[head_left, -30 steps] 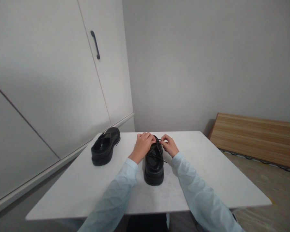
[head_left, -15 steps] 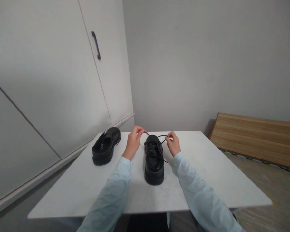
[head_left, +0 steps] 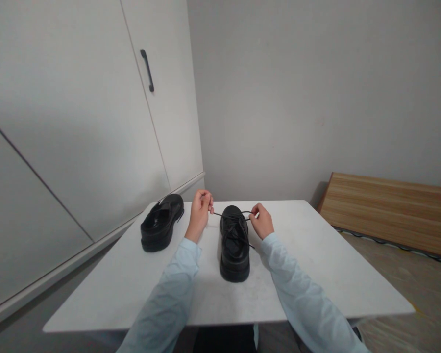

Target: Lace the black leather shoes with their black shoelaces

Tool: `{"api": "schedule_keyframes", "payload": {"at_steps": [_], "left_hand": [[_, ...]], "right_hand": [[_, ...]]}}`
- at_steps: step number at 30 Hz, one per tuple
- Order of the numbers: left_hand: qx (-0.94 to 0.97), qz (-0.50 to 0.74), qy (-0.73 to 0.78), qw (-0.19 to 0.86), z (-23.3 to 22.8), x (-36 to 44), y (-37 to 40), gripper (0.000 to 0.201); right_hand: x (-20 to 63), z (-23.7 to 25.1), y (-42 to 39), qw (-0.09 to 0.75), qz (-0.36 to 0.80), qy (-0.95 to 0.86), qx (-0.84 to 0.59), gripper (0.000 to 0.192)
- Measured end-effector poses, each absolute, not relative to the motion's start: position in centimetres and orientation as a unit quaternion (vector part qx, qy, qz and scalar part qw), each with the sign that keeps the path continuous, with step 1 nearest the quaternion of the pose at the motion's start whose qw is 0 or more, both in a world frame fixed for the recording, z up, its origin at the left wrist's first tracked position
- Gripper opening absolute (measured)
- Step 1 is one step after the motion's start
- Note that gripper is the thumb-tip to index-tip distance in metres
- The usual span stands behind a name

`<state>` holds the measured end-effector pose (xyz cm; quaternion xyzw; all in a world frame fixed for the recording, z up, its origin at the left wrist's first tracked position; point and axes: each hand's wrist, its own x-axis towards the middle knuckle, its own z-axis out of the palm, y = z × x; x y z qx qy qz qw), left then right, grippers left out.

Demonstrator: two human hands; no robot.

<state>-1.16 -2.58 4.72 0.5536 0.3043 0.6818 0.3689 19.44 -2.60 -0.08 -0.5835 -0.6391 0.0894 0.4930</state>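
Note:
A black lace-up shoe (head_left: 235, 267) stands on the white table (head_left: 297, 284) between my hands, its heel towards me. To its left, my left hand (head_left: 201, 206) is closed on a black shoelace (head_left: 218, 214) that stretches from the shoe. On the other side my right hand (head_left: 261, 219) pinches lace too, with strands running back to the shoe's front. Another lace end sticks out over the shoe's right side. The second black shoe (head_left: 158, 242) rests farther left, apart from both hands.
White cabinet doors (head_left: 77, 122) with a dark handle (head_left: 147, 70) rise at the left. Behind the table is a grey wall (head_left: 297, 98). A wood-grain panel (head_left: 385, 211) lies beyond the table's right edge, with a dark cable along its lower side.
My left hand has moved slightly left and turned, drawing its lace straighter and lower across the shoe's front. My right hand has shifted only a little. Both shoes stay in place.

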Motion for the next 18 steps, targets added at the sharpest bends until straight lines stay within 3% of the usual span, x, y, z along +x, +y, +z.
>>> {"api": "schedule_keyframes", "payload": {"at_steps": [6, 11, 18], "left_hand": [[0.628, 0.636, 0.402, 0.197, 6.0, -2.6, -3.1, 0.013], [0.592, 0.666, 0.434, 0.131, 6.3, -3.5, -3.0, 0.018], [0.523, 0.722, 0.443, 0.095, 6.4, -4.7, -2.7, 0.021]], "right_hand": [[18.9, 0.7, -3.2, 0.532, 0.157, -0.677, -0.483, 0.021], [18.4, 1.9, -4.4, 0.495, 0.202, -0.744, -0.402, 0.012], [18.1, 1.6, -4.4, 0.44, 0.139, -0.785, -0.413, 0.01]]}}
